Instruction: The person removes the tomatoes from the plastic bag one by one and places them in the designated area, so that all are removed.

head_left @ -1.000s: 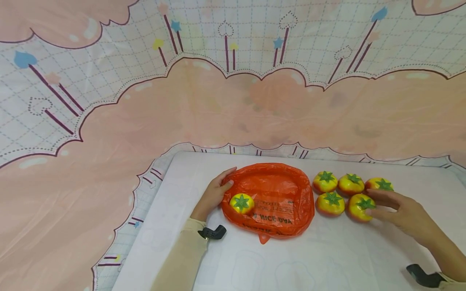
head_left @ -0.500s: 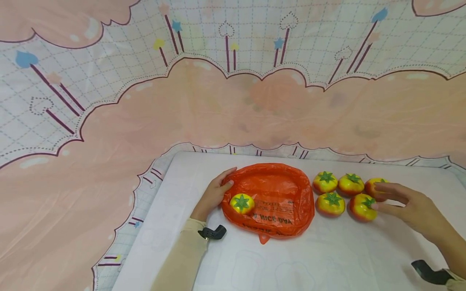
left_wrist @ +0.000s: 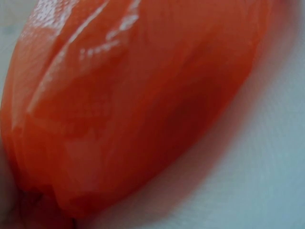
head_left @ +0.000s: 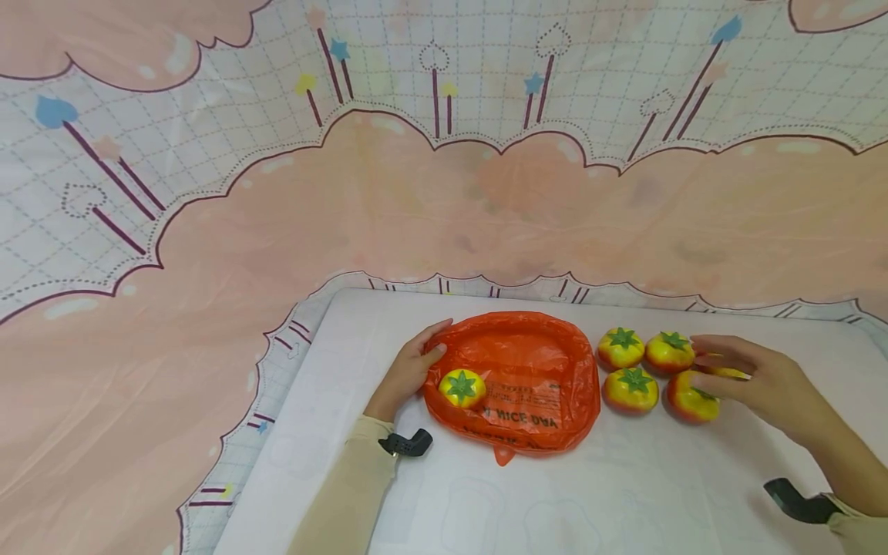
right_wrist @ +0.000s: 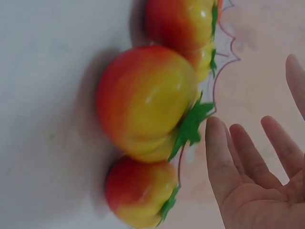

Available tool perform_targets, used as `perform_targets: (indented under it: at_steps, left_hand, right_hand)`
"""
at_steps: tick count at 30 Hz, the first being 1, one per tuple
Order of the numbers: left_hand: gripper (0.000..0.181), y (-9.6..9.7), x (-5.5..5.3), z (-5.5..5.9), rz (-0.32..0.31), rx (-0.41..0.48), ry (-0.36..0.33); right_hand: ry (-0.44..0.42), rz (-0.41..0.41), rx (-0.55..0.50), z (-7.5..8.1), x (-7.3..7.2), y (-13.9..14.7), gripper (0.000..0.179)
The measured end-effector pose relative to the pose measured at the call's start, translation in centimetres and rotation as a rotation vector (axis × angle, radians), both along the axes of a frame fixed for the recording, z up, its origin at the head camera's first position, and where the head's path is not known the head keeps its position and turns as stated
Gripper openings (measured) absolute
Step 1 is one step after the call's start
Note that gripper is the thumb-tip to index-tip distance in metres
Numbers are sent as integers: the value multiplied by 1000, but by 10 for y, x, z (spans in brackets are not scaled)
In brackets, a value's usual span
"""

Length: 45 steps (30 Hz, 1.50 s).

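My left hand [head_left: 409,370] pinches the left rim of an orange-red plastic bag [head_left: 527,347], spread wide with its mouth up. Inside the bag's left part sits one toy tomato [head_left: 462,388], yellow with a green star-shaped leaf. My right hand [head_left: 770,393] hovers at the right end of a cluster of such tomatoes, fingers spread. Its thumb overlaps the near right tomato [head_left: 694,407], and its fingers partly hide the far right tomato [head_left: 727,371]. In the right wrist view, the fingers stand apart from the near right tomato [right_wrist: 143,100], holding nothing.
Left of these, a far tomato [head_left: 669,362], a far left tomato [head_left: 620,356] and a near left tomato [head_left: 630,399] stand close beside the bag. All rest on a white tabletop [head_left: 590,501]. A printed peach cloth [head_left: 444,216] hangs behind.
My right hand drew back slightly right, then moved left and farther over the right-end tomatoes. The near right tomato shifted a little rightward. My left hand and the bag stayed put.
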<state>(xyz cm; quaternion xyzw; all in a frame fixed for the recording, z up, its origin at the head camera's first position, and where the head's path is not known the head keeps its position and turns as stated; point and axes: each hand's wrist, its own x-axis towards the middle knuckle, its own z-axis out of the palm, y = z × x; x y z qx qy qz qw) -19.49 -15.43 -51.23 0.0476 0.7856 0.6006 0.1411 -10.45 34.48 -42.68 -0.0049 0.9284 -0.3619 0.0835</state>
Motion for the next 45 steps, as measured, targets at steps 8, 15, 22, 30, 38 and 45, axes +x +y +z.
perform_targets:
  at_steps: [8, 15, 22, 30, 38, 45]
  left_hand:
    - [46, 0, -1, -2, 3, -1, 1]
    - [46, 0, 0, 0, -2, 13, 12]
    - [46, 0, 0, 0, 0, 11, 10]
    - [46, -1, 0, -1, -1, 7, 14]
    - [47, -1, 1, -1, -5, 4, 14]
    - [46, -1, 0, -1, -1, 2, 8]
  right_hand:
    - [31, 62, -19, 9, -9, -20, 64]
    - [32, 92, -53, 13, -19, -40, 64]
    - [27, 141, -99, 15, -25, -59, 62]
    - [1, 207, -142, 13, -35, -82, 55]
    - [-34, 258, -197, 9, -48, -106, 59]
    - [-35, 328, -225, 10, -56, -127, 61]
